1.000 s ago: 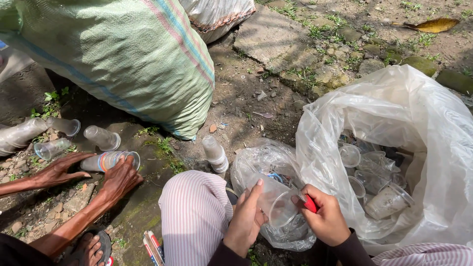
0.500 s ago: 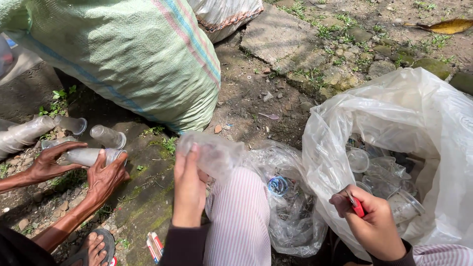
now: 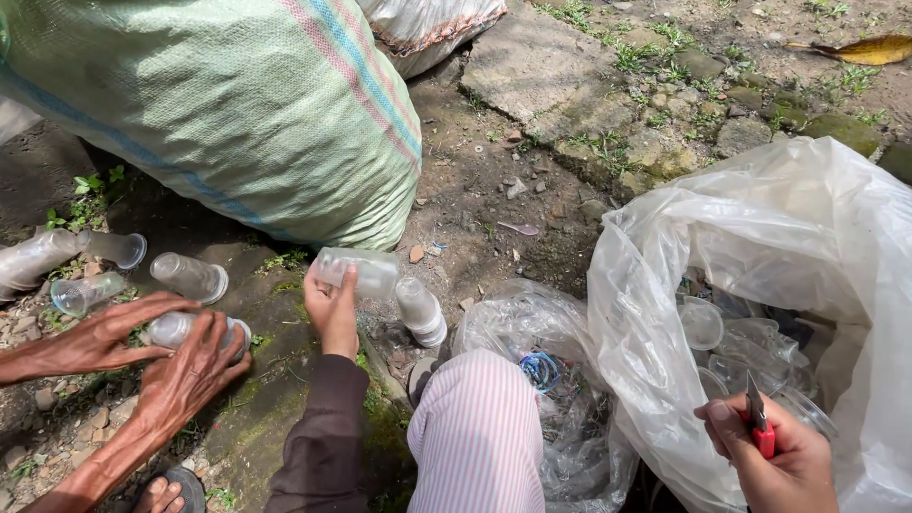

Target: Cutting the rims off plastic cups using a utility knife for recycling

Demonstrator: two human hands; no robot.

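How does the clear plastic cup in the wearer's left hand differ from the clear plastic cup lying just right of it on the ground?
The clear plastic cup in the left hand is held off the dirt, lying sideways; the clear plastic cup on the ground rests untouched, pointing toward the camera. The held cup is partly covered by the left hand; the other shows whole. Both are transparent, empty-looking and tipped over.

A clear plastic cup [image 3: 366,271] lies sideways in the left hand [image 3: 332,309], centre-left of the frame, above the dirt. A red-handled cutter [image 3: 758,425] stands upright in the right hand [image 3: 774,461], lower right.
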